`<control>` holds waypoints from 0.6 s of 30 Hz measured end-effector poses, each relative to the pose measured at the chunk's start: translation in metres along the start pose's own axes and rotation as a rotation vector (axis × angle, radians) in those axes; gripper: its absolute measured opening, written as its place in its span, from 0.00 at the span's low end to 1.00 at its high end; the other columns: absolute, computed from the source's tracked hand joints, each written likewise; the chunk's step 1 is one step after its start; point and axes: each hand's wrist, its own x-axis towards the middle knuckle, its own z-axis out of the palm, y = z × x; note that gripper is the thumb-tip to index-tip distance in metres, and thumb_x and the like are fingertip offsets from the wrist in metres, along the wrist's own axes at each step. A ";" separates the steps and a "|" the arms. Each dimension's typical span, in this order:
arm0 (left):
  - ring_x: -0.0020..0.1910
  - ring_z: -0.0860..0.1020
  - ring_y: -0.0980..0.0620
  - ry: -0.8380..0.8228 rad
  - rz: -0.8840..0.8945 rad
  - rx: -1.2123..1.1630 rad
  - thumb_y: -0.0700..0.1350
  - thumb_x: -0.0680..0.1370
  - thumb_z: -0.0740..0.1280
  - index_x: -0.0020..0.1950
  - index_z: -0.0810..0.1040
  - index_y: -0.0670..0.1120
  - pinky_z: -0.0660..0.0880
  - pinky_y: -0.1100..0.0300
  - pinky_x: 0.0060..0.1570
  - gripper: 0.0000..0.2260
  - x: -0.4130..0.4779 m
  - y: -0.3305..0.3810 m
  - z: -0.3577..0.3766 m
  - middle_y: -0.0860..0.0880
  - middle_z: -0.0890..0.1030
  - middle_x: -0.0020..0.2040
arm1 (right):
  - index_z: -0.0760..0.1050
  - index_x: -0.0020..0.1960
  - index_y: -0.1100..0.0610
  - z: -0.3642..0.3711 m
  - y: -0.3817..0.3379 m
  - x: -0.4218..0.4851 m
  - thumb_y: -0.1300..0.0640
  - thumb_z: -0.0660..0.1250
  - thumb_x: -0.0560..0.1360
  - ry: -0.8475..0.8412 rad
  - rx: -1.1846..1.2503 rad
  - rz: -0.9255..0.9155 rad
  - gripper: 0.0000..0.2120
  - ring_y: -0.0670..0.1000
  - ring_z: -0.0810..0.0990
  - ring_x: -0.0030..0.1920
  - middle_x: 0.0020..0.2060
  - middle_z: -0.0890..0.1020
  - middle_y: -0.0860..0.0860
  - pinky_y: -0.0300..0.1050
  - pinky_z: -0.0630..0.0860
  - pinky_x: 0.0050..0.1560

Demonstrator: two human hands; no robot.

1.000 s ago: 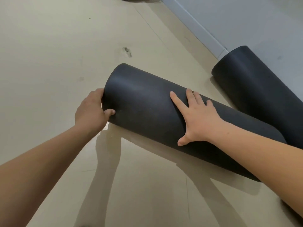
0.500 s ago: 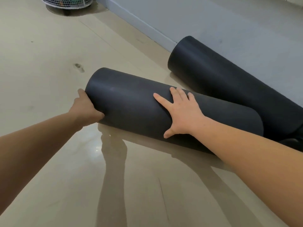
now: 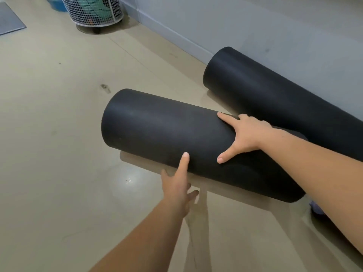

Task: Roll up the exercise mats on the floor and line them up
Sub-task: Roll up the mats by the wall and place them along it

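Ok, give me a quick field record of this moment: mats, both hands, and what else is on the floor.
near rolled mat: black, lying on the floor, angled away from the wall
far rolled mat: black, lying along the wall
alignment: not parallel; the rolls converge toward the right
right hand: flat on top of the near rolled mat, fingers spread
left hand: open, index fingertip on the roll's near side
wire basket: white, by the wall, top left
flat grey mat: at the far left edge, partly out of view
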 end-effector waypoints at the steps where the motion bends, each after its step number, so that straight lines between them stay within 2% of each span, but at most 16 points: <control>1: 0.66 0.81 0.38 -0.052 -0.022 -0.042 0.68 0.68 0.80 0.83 0.52 0.67 0.84 0.39 0.54 0.51 -0.003 -0.010 0.013 0.51 0.70 0.79 | 0.36 0.81 0.31 0.004 -0.001 0.002 0.15 0.72 0.48 0.022 -0.035 -0.009 0.73 0.63 0.67 0.76 0.79 0.63 0.56 0.62 0.71 0.69; 3: 0.58 0.85 0.40 -0.102 -0.046 -0.141 0.66 0.66 0.82 0.81 0.51 0.69 0.86 0.40 0.47 0.53 -0.007 -0.015 0.039 0.50 0.75 0.74 | 0.36 0.81 0.30 0.010 0.000 0.004 0.13 0.69 0.48 0.075 -0.067 -0.010 0.72 0.63 0.70 0.73 0.75 0.66 0.57 0.62 0.72 0.68; 5: 0.55 0.86 0.39 -0.055 -0.083 -0.208 0.63 0.66 0.84 0.81 0.50 0.67 0.86 0.41 0.39 0.54 -0.006 -0.010 0.056 0.48 0.77 0.71 | 0.38 0.81 0.30 0.015 0.005 0.004 0.12 0.68 0.49 0.100 -0.035 -0.015 0.70 0.62 0.70 0.72 0.73 0.67 0.57 0.63 0.73 0.68; 7: 0.52 0.85 0.39 -0.040 -0.066 -0.173 0.61 0.69 0.83 0.81 0.53 0.64 0.84 0.44 0.31 0.51 -0.006 -0.001 0.059 0.47 0.78 0.69 | 0.38 0.82 0.30 0.019 0.009 0.003 0.12 0.67 0.50 0.119 -0.003 -0.015 0.69 0.62 0.70 0.71 0.72 0.67 0.57 0.62 0.74 0.67; 9: 0.50 0.85 0.40 -0.074 -0.029 -0.049 0.61 0.70 0.82 0.80 0.57 0.61 0.82 0.48 0.28 0.46 -0.001 0.015 0.056 0.47 0.78 0.68 | 0.38 0.82 0.32 0.021 0.013 0.003 0.11 0.65 0.51 0.120 0.021 0.020 0.69 0.62 0.72 0.71 0.73 0.67 0.57 0.61 0.76 0.66; 11: 0.52 0.83 0.40 -0.135 0.006 0.096 0.62 0.70 0.82 0.79 0.61 0.59 0.84 0.47 0.32 0.44 0.015 0.031 0.056 0.48 0.78 0.68 | 0.37 0.83 0.34 0.023 0.022 0.006 0.11 0.64 0.52 0.109 0.068 0.090 0.69 0.64 0.72 0.71 0.75 0.66 0.59 0.62 0.76 0.66; 13: 0.56 0.84 0.40 -0.194 0.061 0.224 0.60 0.70 0.82 0.76 0.66 0.59 0.86 0.44 0.44 0.39 0.027 0.045 0.068 0.49 0.79 0.68 | 0.37 0.83 0.36 0.023 0.034 0.008 0.12 0.63 0.55 0.129 0.172 0.165 0.67 0.65 0.72 0.72 0.77 0.65 0.59 0.64 0.75 0.67; 15: 0.57 0.84 0.42 -0.212 0.131 0.266 0.56 0.72 0.82 0.74 0.68 0.59 0.86 0.48 0.43 0.36 0.035 0.050 0.090 0.51 0.80 0.67 | 0.38 0.84 0.38 0.023 0.046 0.010 0.14 0.63 0.60 0.198 0.210 0.206 0.64 0.65 0.68 0.76 0.79 0.63 0.59 0.66 0.72 0.70; 17: 0.58 0.84 0.43 -0.210 0.158 0.280 0.53 0.74 0.81 0.77 0.64 0.57 0.87 0.49 0.39 0.38 0.038 0.044 0.116 0.51 0.79 0.68 | 0.36 0.84 0.39 0.025 0.056 0.010 0.16 0.67 0.61 0.243 0.114 0.206 0.65 0.64 0.58 0.81 0.82 0.56 0.60 0.71 0.65 0.75; 18: 0.59 0.83 0.42 -0.206 0.156 0.284 0.52 0.75 0.80 0.79 0.62 0.56 0.87 0.48 0.40 0.38 0.040 0.039 0.125 0.50 0.77 0.69 | 0.34 0.83 0.39 0.027 0.060 0.010 0.18 0.70 0.60 0.245 0.063 0.203 0.67 0.64 0.53 0.83 0.84 0.52 0.59 0.72 0.61 0.76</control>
